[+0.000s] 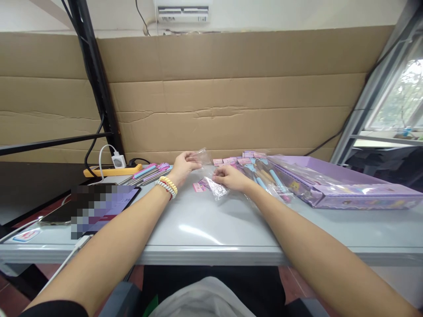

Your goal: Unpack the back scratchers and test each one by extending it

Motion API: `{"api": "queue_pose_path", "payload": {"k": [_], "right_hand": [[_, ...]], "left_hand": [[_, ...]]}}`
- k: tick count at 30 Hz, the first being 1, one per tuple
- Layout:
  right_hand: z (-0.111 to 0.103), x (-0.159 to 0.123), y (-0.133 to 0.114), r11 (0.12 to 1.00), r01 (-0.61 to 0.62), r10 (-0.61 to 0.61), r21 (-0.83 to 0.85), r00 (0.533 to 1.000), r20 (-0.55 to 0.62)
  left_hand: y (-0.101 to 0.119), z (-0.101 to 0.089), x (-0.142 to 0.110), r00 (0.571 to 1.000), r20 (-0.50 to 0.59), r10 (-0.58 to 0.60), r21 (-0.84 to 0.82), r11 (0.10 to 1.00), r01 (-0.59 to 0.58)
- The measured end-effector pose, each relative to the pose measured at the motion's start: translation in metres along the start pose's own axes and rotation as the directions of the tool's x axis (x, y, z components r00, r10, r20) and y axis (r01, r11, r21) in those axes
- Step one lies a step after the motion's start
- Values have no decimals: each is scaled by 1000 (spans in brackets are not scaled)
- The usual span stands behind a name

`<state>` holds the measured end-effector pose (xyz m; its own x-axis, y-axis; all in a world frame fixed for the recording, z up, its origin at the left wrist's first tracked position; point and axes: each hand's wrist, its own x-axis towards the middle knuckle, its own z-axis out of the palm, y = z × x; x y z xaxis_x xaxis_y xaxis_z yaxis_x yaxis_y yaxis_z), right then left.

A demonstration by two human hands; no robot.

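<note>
My left hand (185, 167), with beaded bracelets on its wrist, pinches a clear plastic bag (204, 156) above the middle of the table. My right hand (230, 177) is closed on crinkled clear plastic (217, 189) just to the right. Whether both hands hold parts of one bag, I cannot tell. Small pink cards (199, 186) lie on the table below and between the hands. Right of my right hand are several hand-shaped back scratchers (261, 176) in clear bags with pink header cards. Unwrapped back scratchers (145, 173) with pink and blue handles lie beyond my left wrist.
An open purple box (360, 196) with clear plastic over it sits at the right. To the left are a phone (127, 198), a dark device (54, 215), and a yellow power strip (112, 171) with a white charger. Cardboard (231, 97) lines the table's back.
</note>
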<state>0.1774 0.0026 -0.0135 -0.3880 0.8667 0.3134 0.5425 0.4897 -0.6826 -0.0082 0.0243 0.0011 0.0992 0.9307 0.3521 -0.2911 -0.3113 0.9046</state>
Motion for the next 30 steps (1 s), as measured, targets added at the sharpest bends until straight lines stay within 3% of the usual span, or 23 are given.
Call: {"api": "queue_pose_path", "payload": {"k": [4,7,17,20,24,27,30], "right_hand": [[1,2,2,999,45,-45,19,998,-33],[2,3,2,996,70,-69,55,997,-25],[0,-1,-10,929,-62,61,365,998,16],[3,-2,-11,953,17,17,303,994,-108],[4,-4,-17,970,188,-154,152,966,-208],[4,-5,-22,984,180,-178,-7,967,-184],[-2,-4,-23,991,132,-136,-33,968,-209]], "left_hand": [[-2,1,-4,975,161,-153,61,988,145],[-5,2,-6,935,280,-219,178,969,173],[-8,3,-3,981,184,-54,98,995,36],[-7,5,-4,988,150,-39,62,998,30],[-7,8,-6,986,152,-69,64,996,60],[-7,8,-9,978,160,-135,107,987,119],[-8,8,-9,973,156,-172,145,978,149]]}}
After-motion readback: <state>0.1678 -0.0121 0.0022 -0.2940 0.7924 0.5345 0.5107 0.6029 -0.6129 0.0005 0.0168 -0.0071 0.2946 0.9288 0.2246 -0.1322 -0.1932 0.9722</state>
